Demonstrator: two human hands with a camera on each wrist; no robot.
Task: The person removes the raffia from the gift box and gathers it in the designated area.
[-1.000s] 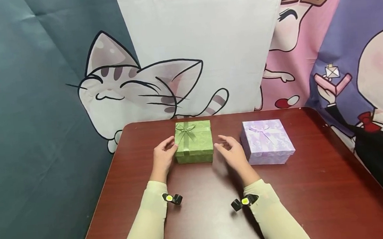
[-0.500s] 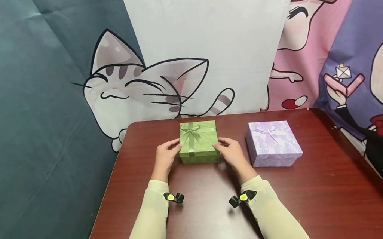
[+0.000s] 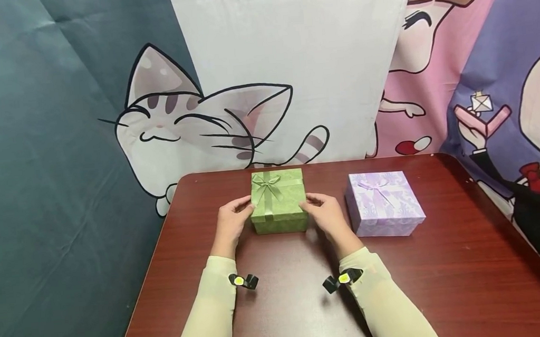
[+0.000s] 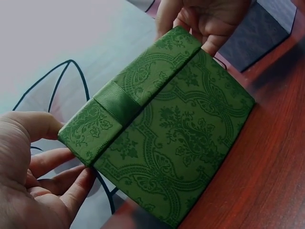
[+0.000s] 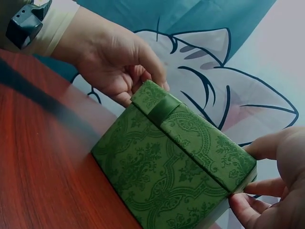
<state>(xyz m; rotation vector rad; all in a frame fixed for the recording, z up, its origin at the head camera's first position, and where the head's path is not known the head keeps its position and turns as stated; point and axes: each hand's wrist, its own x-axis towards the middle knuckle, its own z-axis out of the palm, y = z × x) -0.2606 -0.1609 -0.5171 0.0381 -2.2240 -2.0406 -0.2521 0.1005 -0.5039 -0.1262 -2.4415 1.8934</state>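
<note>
A green patterned gift box (image 3: pixel 280 225) stands on the table, its lid (image 3: pixel 286 188) on top with a ribbon and bow. My left hand (image 3: pixel 230 222) grips the lid's left side, thumb at the near corner and fingertips by the lower rim, as the left wrist view shows. On the other side my right hand (image 3: pixel 328 216) pinches the lid's right edge, thumb on the near corner, fingers (image 5: pixel 264 187) at the rim. A thin dark seam (image 4: pixel 147 105) runs between lid and base. The far sides of the box are hidden.
To the right stands a lilac gift box (image 3: pixel 384 202) with a bow on its lid. Both are on a reddish-brown wooden table (image 3: pixel 281 305). Behind its far edge hangs a cartoon cloth backdrop (image 3: pixel 337 52). Small black wrist cameras (image 3: pixel 243 281) sit on the sleeves.
My right hand, apart from the green box a second ago, has moved left onto the lid's right edge. The left hand stays at its left side. The head view has shifted slightly.
</note>
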